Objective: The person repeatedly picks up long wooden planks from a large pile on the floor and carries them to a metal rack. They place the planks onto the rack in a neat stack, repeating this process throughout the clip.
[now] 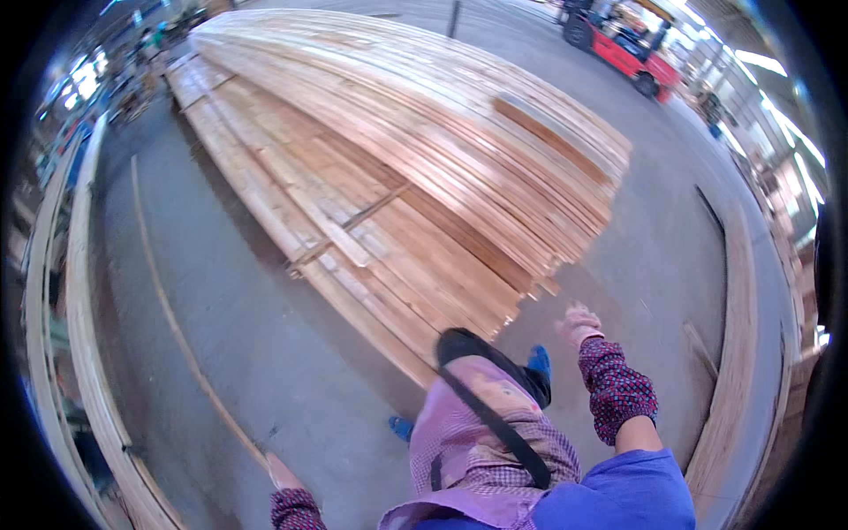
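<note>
My left hand, in a pale pinkish glove, is low at the left, closed on the near end of a long thin wooden strip. The strip stretches away over the grey floor in a curve. My right hand, gloved too, is out in front at the right with its fingers loosely apart and nothing visible in them; they are a little blurred. Just beyond it lies the near end of a large stack of long wooden boards. Patterned sleeve covers show on both forearms.
A crosswise stick lies on the stack's lower left part. Long timbers run along the left and right sides. A red forklift stands at the far right. Someone in green is at the far left.
</note>
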Tool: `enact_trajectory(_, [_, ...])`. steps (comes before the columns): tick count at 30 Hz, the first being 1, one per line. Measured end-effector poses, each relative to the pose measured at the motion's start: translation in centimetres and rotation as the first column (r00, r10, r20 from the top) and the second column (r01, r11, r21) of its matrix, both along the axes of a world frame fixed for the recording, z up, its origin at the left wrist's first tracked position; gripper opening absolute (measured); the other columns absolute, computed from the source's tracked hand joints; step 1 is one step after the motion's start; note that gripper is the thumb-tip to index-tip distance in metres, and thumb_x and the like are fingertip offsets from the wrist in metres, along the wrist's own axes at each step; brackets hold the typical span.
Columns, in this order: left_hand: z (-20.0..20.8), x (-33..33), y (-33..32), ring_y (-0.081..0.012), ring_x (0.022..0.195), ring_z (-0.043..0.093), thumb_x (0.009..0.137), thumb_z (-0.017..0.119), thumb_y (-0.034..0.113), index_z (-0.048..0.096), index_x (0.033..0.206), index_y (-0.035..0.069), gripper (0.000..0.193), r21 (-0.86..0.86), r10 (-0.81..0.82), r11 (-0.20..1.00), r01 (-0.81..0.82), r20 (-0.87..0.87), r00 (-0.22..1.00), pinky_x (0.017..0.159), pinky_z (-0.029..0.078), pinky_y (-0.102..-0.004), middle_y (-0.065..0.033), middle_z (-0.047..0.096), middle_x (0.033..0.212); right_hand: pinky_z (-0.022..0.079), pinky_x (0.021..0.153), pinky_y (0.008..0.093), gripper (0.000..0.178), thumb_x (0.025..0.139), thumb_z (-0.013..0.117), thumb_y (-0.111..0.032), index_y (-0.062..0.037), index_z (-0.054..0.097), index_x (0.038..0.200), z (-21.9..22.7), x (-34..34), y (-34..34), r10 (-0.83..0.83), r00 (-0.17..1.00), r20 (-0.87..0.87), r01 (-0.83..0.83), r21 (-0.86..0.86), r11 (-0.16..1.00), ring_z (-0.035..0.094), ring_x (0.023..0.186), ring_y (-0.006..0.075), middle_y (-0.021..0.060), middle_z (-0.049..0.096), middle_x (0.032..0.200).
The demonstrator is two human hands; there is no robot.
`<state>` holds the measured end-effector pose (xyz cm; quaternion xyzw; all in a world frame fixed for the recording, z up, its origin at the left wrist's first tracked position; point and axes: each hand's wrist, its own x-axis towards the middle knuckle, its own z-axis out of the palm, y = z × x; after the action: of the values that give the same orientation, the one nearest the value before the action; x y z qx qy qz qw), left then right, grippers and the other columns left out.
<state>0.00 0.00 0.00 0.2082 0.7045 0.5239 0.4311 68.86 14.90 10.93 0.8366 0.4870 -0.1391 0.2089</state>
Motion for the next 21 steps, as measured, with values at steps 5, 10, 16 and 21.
enact_trajectory(5, [-3.4, -1.6, 8.9, -0.0239, 0.144, 0.016, 0.103, 0.026, 0.026, 0.021, 0.148, 0.000, 0.052, -0.081, -0.275, 0.960, 0.268, -0.088, 0.957, 0.118, 0.009, -0.0342, -0.0119, 0.018, 0.157, 0.043, 0.100, 0.0444, 0.054, 0.089, 0.048, -0.044, -0.0101, 0.054, 0.130, -2.1, 0.5, -7.7, -0.112, 0.992, -0.053, 0.084, -0.378, 0.922, 0.052, 0.123, 0.0318, 0.0161, 0.053, 0.134])
enact_trajectory(10, [-11.6, 7.1, 15.1, -0.0239, 0.140, 0.027, 0.102, 0.034, 0.029, 0.027, 0.147, 0.001, 0.053, 0.401, -0.210, 0.914, -0.058, 0.592, 0.778, 0.115, 0.018, -0.0333, -0.0132, 0.027, 0.153, 0.047, 0.094, 0.0456, 0.046, 0.090, 0.045, -0.039, -0.0064, 0.064, 0.116, -1.1, 2.3, -2.8, 0.008, 0.996, -0.085, -0.037, -0.339, 0.940, 0.059, 0.113, 0.0338, 0.0189, 0.062, 0.120])
enact_trajectory(16, [-7.9, 9.2, -9.8, -0.0429, 0.107, 0.053, 0.095, 0.038, 0.011, 0.047, 0.128, -0.001, 0.037, -0.573, -0.697, 0.699, 0.427, -0.414, 0.586, 0.089, 0.044, -0.0489, -0.0268, 0.057, 0.114, 0.048, 0.093, 0.0449, 0.040, 0.091, 0.044, -0.034, -0.0090, 0.066, 0.113, 1.0, -2.5, 2.7, 0.097, 0.988, -0.119, -0.122, -0.232, 0.965, 0.060, 0.111, 0.0320, 0.0165, 0.063, 0.120])
enact_trajectory(21, [-17.2, 8.2, -28.5, -0.0340, 0.133, 0.039, 0.094, 0.048, 0.027, 0.057, 0.128, 0.006, 0.041, -0.980, -0.953, 0.086, 0.182, -0.134, -0.271, 0.116, 0.021, -0.0424, -0.0188, 0.049, 0.138, 0.047, 0.094, 0.0432, 0.047, 0.090, 0.048, -0.045, -0.0096, 0.065, 0.116, 0.2, -7.1, 6.2, 0.248, 0.947, -0.204, -0.270, -0.087, 0.959, 0.058, 0.115, 0.0311, 0.0169, 0.062, 0.120])
